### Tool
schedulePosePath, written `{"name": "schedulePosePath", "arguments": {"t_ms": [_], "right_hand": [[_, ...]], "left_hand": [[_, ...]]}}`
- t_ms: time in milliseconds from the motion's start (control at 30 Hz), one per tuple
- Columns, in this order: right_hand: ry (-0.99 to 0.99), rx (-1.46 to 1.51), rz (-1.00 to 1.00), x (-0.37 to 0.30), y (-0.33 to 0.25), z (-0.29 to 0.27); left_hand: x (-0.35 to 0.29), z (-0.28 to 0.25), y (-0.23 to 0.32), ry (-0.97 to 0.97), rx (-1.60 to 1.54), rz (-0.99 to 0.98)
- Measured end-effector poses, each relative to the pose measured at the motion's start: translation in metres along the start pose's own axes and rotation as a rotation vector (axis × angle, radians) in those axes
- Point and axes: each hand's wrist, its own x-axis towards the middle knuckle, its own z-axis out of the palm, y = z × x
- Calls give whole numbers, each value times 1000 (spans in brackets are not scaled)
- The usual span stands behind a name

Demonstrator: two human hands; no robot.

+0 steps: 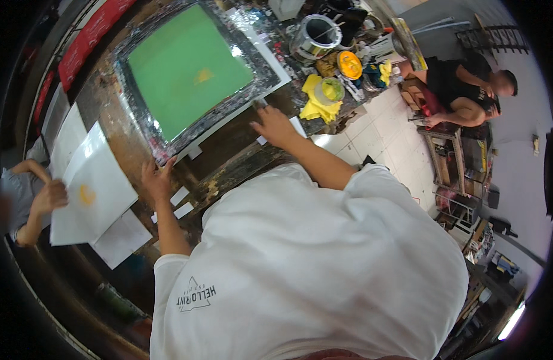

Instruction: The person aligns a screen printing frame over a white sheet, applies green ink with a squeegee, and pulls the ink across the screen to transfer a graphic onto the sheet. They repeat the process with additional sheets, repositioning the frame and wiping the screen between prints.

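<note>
A silk-screen printing frame with a green mesh and a small yellow patch lies on the worktable ahead of me. A white sheet shows under its near edge. My left hand is at the frame's near left corner, thumb and fingers apart, by the sheet's corner. To the right, my right hand rests by the sheet's near edge, its fingers spread beside a small tab. Whether either hand pinches the sheet's rim is too small to see. Small white paper pieces lie near my left wrist.
At left a co-worker's hand holds a white sheet with a yellow print. Back right stand an ink can, an orange-lidded tub and a tub on yellow cloth. A person sits beyond the table.
</note>
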Motion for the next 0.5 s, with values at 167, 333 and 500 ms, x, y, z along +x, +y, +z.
{"name": "schedulePosePath", "arguments": {"t_ms": [167, 333, 500], "right_hand": [[78, 3, -45, -24, 6, -11], [133, -143, -33, -32, -4, -12], [152, -316, -77, -35, -4, -6]], "left_hand": [[1, 4, -1, 145, 42, 184], [-1, 9, -8, 64, 27, 95], [-4, 7, 0, 72, 92, 88]]}}
